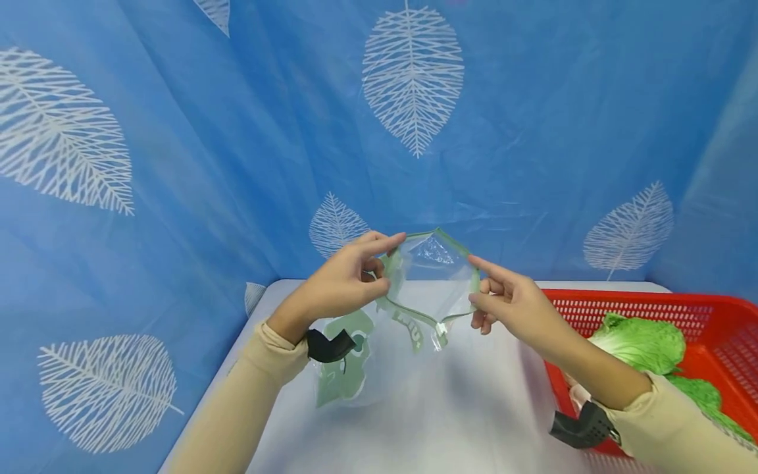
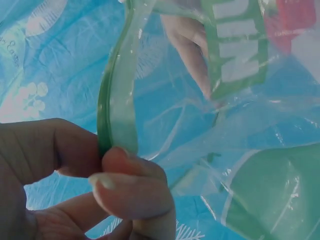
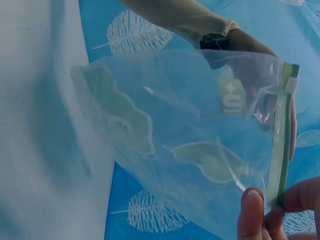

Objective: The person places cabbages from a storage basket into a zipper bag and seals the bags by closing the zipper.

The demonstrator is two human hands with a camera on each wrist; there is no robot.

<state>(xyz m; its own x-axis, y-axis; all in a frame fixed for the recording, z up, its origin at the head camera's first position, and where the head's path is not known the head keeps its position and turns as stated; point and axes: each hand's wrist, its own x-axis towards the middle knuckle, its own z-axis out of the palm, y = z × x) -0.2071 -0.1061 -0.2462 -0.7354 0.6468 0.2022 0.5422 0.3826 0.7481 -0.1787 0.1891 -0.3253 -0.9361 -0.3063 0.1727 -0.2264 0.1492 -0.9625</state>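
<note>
Your left hand (image 1: 349, 271) and right hand (image 1: 506, 299) pinch opposite sides of the clear bag (image 3: 205, 160) so its mouth gapes between your fingers (image 2: 132, 197).

Bag (image 3: 165, 132) in downward head, close wrist views

Pale lettering is printed on a green label (image 1: 408, 329) of the clear bag (image 1: 435, 266), just below its zip strip (image 1: 412, 311) in the head view. There, a U followed by a plus sign can be read at the end of the row; the characters before them cannot be told. The same two signs, turned sideways, are shown near the zip strip in the right wrist view. In the left wrist view, one large sideways letter resembles an N. Small script on the curtain (image 2: 75, 55), left of the zip strip there, is blurred beyond reading.
</note>
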